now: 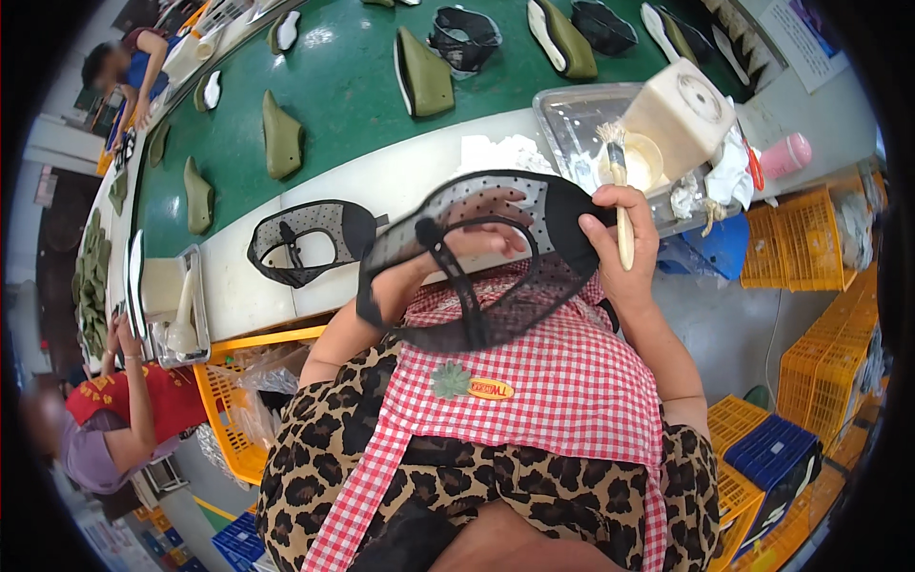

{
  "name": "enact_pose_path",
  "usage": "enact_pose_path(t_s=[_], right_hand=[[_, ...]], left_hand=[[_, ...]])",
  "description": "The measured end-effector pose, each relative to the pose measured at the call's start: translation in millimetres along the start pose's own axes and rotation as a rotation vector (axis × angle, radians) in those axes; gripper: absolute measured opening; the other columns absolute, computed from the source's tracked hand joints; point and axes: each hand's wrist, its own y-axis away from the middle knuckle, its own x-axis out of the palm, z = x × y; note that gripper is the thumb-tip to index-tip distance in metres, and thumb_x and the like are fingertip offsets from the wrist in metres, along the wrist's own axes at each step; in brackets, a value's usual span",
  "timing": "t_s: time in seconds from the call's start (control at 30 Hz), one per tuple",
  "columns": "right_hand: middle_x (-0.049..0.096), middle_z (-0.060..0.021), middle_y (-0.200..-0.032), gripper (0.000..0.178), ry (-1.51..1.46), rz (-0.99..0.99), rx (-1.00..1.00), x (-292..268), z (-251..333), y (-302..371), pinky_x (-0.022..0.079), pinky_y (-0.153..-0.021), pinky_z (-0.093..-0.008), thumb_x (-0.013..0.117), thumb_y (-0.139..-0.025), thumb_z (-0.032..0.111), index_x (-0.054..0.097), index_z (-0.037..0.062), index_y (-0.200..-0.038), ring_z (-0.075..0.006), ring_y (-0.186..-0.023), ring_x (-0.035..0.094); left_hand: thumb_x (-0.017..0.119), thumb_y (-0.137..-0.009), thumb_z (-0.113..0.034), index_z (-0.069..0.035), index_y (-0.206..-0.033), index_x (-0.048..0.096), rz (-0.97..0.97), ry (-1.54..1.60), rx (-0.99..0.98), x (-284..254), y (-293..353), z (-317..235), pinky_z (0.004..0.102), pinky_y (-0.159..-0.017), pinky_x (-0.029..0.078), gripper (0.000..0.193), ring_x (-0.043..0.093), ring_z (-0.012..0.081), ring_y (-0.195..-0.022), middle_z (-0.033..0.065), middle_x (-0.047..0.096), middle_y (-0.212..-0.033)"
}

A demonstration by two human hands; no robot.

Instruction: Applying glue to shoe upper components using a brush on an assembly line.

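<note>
A black dotted mesh shoe upper [562, 224], with a strap across its opening, is raised over the front edge of the bench. My left hand [472, 238] reaches behind and inside it, fingers extended and seen partly through the mesh and the opening, bearing the upper. At its solid black end, my right hand [629, 234] pinches the edge. That same hand also grips a brush [624, 210] by its pale handle, bristles up, near a bowl of cream-coloured paste [643, 160]. A second mesh upper [351, 229] lies flat on the white bench strip to the left.
Green shoe lasts [283, 138] stand on the green conveyor [348, 124], some beside mesh uppers. A clear tray [553, 110] at right holds the bowl and a white container [681, 114]. A pink bottle [786, 155] and yellow crates [796, 243] stand right; co-workers [110, 419] are left.
</note>
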Motion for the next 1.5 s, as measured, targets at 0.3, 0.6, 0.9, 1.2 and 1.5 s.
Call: enact_pose_path(t_s=[0.3,0.6,0.9,1.2,1.5], right_hand=[[0.058,-0.0051,-0.099,0.025,-0.016,-0.078,0.046,-4.7,-7.6,12.5,0.045,-0.085,-0.0278,0.072,-0.086,-0.001,0.06,0.0057,-0.107,-0.0164,-0.092,0.057],[0.066,-0.0071,-0.094,0.022,0.146,-0.164,0.11,-63.2,-23.2,-22.7,0.048,-0.077,-0.027,0.067,-0.094,0.01,0.072,0.005,-0.116,-0.0163,-0.084,0.062],[0.073,-0.0083,-0.094,0.015,0.544,0.013,-0.015,-85.3,-57.1,-53.0,0.052,-0.08,-0.035,0.078,-0.081,0.012,0.074,0.006,-0.094,-0.0243,-0.089,0.067],[0.072,-0.0048,-0.088,0.015,0.08,-0.016,0.372,-88.3,-45.9,-44.0,0.051,-0.077,-0.027,0.076,-0.086,0.014,0.075,0.0033,-0.095,-0.013,-0.084,0.066],[0.071,-0.0058,-0.089,0.012,0.048,-0.028,0.005,-81.3,6.9,-61.3,0.05,-0.077,-0.0269,0.074,-0.087,0.008,0.073,0.0014,-0.098,-0.0144,-0.085,0.066]], left_hand=[[0.076,-0.089,-0.031,-0.006,-0.154,0.03,0.174,-0.352,0.196,44.6,-26.9,-26.5,0.0404,-0.106,0.045,0.084,0.057,0.0257,-0.125,0.0139,0.056,-0.136],[0.065,-0.098,-0.026,-0.003,-0.137,0.059,-0.089,-0.488,-0.309,57.7,-37.4,-29.6,0.0282,-0.084,0.054,0.046,0.063,0.0141,-0.101,0.0075,0.067,-0.121],[0.066,-0.097,-0.023,-0.005,-0.136,0.061,-0.008,-0.499,-0.617,36.7,-82.8,-26.4,0.0245,-0.077,0.054,0.043,0.065,0.0101,-0.091,0.0045,0.069,-0.115],[0.06,-0.099,-0.019,0.001,-0.124,0.065,-0.027,-0.47,-0.699,22.4,-116.3,-20.6,0.03,-0.076,0.057,0.032,0.071,0.017,-0.085,0.0097,0.074,-0.105],[0.065,-0.097,-0.02,0.0,-0.12,0.069,-0.081,-0.77,-0.64,47.1,-126.3,-43.5,0.0294,-0.07,0.057,0.031,0.067,0.0156,-0.079,0.0096,0.073,-0.099]])
